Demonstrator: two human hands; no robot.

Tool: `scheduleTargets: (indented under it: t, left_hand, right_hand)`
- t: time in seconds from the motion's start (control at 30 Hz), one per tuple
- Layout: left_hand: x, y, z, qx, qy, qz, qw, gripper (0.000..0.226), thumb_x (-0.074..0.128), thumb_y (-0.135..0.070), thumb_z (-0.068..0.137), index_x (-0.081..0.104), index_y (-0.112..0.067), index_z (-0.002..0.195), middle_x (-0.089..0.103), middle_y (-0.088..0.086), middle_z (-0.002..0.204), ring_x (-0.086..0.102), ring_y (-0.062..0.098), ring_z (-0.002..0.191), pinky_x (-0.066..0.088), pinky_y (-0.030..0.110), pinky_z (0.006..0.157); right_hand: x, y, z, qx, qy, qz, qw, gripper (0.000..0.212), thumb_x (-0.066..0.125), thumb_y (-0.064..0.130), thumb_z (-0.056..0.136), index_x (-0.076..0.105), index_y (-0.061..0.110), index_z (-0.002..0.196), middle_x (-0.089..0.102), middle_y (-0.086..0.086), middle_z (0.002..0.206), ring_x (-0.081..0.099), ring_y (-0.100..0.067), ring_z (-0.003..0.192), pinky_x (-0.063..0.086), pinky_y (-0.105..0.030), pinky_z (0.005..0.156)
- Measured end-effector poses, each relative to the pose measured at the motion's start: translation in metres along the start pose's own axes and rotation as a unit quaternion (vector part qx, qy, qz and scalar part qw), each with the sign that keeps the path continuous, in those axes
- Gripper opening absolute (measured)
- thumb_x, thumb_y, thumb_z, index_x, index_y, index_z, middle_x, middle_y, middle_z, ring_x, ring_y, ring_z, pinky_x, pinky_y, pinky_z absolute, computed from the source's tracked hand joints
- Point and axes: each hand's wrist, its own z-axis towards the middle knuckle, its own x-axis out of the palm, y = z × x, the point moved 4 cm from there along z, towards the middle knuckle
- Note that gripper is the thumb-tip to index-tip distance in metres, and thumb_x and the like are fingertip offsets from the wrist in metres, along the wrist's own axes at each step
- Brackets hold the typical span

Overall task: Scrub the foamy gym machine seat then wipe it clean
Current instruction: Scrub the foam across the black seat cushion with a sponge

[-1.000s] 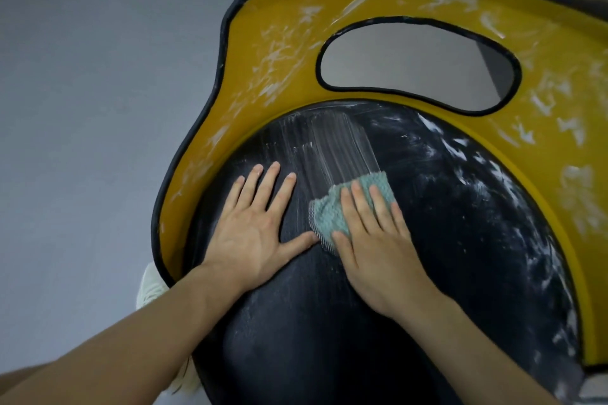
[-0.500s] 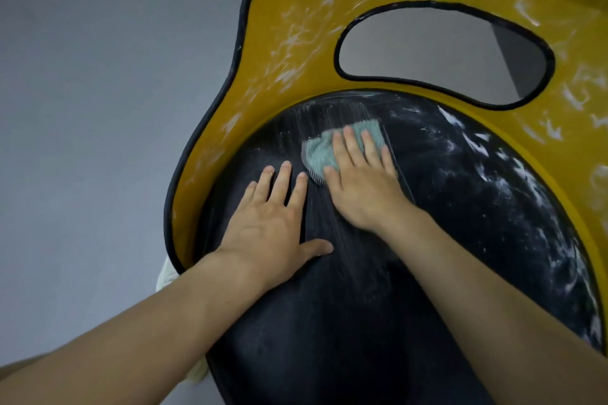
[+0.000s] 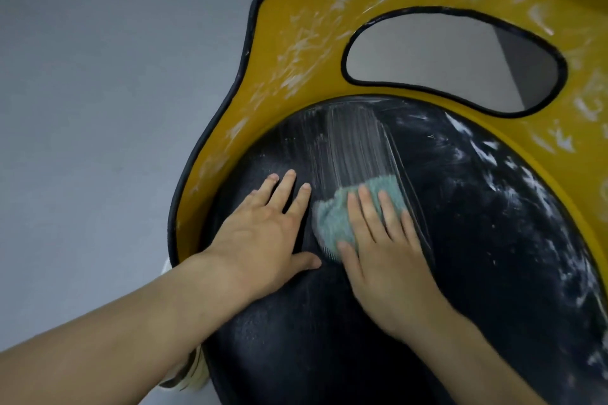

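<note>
The black gym machine seat (image 3: pixel 477 240) fills the lower right, ringed by a yellow frame (image 3: pixel 289 69) streaked with white foam. My right hand (image 3: pixel 385 253) presses a teal cloth (image 3: pixel 335 220) flat on the seat with straight fingers. A striped foam smear (image 3: pixel 355 141) runs from the cloth up toward the seat's far edge. My left hand (image 3: pixel 263 233) lies flat on the seat just left of the cloth, fingers spread. White foam flecks cover the seat's right side.
An oval cut-out (image 3: pixel 444 59) in the yellow frame shows grey floor beneath. Grey floor (image 3: pixel 98 108) spreads to the left. A pale shoe (image 3: pixel 190 375) peeks out under the seat's near left edge.
My right hand has pulled the cloth back toward me from the seat's far edge, leaving a striped foam trail. My left hand stays flat on the seat.
</note>
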Motion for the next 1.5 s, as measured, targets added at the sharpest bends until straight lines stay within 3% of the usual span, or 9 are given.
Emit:
scheduleTargets:
  t: [0.1, 0.23, 0.4, 0.5, 0.8, 0.93, 1.03, 1.27, 1.5]
  left_hand:
    - [0.003, 0.000, -0.004, -0.004, -0.012, -0.007, 1.000, 0.103, 0.041, -0.073, 0.093, -0.020, -0.021, 0.158, -0.029, 0.006, 0.164, -0.021, 0.023, 0.153, 0.000, 0.040, 0.127]
    - [0.005, -0.001, -0.006, -0.010, -0.019, -0.011, 1.000, 0.103, 0.038, -0.075, 0.092, -0.020, -0.021, 0.158, -0.030, 0.005, 0.164, -0.023, 0.022, 0.153, 0.000, 0.040, 0.127]
    - [0.004, -0.001, 0.000, -0.008, 0.000, 0.005, 1.000, 0.106, 0.037, -0.078, 0.090, -0.023, -0.022, 0.157, -0.031, 0.005, 0.163, -0.023, 0.022, 0.152, -0.002, 0.040, 0.127]
    - [-0.001, -0.003, 0.006, -0.014, 0.013, 0.006, 1.000, 0.111, 0.040, -0.080, 0.088, -0.024, -0.021, 0.157, -0.031, 0.006, 0.163, -0.023, 0.024, 0.152, -0.001, 0.040, 0.127]
    - [-0.001, -0.006, 0.003, -0.021, 0.001, -0.015, 1.000, 0.111, 0.045, -0.077, 0.088, -0.021, -0.020, 0.158, -0.029, 0.006, 0.164, -0.021, 0.024, 0.153, 0.000, 0.040, 0.127]
    - [0.003, -0.003, -0.001, -0.015, -0.008, -0.024, 1.000, 0.109, 0.044, -0.077, 0.089, -0.021, -0.021, 0.157, -0.030, 0.005, 0.164, -0.023, 0.021, 0.152, -0.004, 0.037, 0.126]
    - [0.001, -0.001, -0.001, -0.015, -0.003, -0.028, 0.999, 0.110, 0.045, -0.077, 0.088, -0.021, -0.023, 0.158, -0.031, 0.003, 0.163, -0.023, 0.019, 0.152, -0.004, 0.036, 0.126]
    - [-0.004, 0.000, 0.009, -0.010, 0.024, -0.011, 1.000, 0.118, 0.047, -0.081, 0.083, -0.024, -0.022, 0.156, -0.033, 0.005, 0.162, -0.025, 0.021, 0.152, -0.002, 0.039, 0.127]
    - [-0.007, -0.003, 0.014, -0.014, 0.034, -0.012, 0.999, 0.121, 0.050, -0.082, 0.081, -0.024, -0.022, 0.157, -0.034, 0.005, 0.162, -0.025, 0.022, 0.152, 0.000, 0.041, 0.127]
  right_hand:
    - [0.012, -0.002, -0.030, 0.006, 0.012, -0.016, 1.000, 0.065, 0.000, 0.052, 0.105, -0.006, 0.022, 0.162, -0.007, 0.005, 0.170, -0.016, -0.017, 0.155, -0.004, -0.045, 0.123]
    - [-0.004, -0.003, 0.028, 0.012, 0.001, -0.019, 1.000, 0.063, -0.006, 0.053, 0.099, -0.030, 0.029, 0.152, -0.032, 0.009, 0.163, -0.035, -0.015, 0.148, -0.020, -0.043, 0.122]
    - [-0.033, 0.000, 0.147, 0.052, 0.008, -0.001, 0.999, 0.063, 0.010, 0.047, 0.108, -0.014, 0.023, 0.161, -0.022, 0.003, 0.168, -0.025, -0.021, 0.153, -0.016, -0.048, 0.123]
    - [-0.042, 0.004, 0.173, 0.061, 0.023, 0.003, 0.998, 0.063, 0.012, 0.045, 0.108, -0.012, 0.020, 0.161, -0.020, 0.001, 0.169, -0.023, -0.024, 0.154, -0.014, -0.051, 0.123]
    - [-0.007, -0.003, 0.018, 0.028, 0.011, 0.010, 0.999, 0.063, 0.003, 0.050, 0.106, -0.023, 0.024, 0.158, -0.029, 0.005, 0.165, -0.032, -0.017, 0.150, -0.014, -0.045, 0.124]
    - [0.009, 0.001, -0.029, 0.028, 0.004, -0.010, 1.000, 0.066, 0.005, 0.051, 0.104, -0.006, 0.022, 0.161, -0.011, 0.003, 0.170, -0.018, -0.019, 0.155, -0.008, -0.046, 0.123]
    - [0.000, 0.001, 0.016, 0.036, 0.011, -0.005, 0.999, 0.062, 0.000, 0.050, 0.104, -0.025, 0.026, 0.156, -0.031, 0.007, 0.164, -0.034, -0.017, 0.148, -0.019, -0.044, 0.123]
    - [-0.041, 0.002, 0.178, 0.061, 0.025, 0.003, 0.998, 0.063, 0.011, 0.047, 0.108, -0.013, 0.022, 0.161, -0.021, 0.002, 0.168, -0.024, -0.024, 0.153, -0.014, -0.051, 0.123]
    - [-0.043, 0.000, 0.157, 0.041, 0.017, 0.001, 0.999, 0.063, 0.010, 0.047, 0.108, -0.013, 0.022, 0.161, -0.020, 0.002, 0.169, -0.023, -0.021, 0.153, -0.013, -0.048, 0.124]
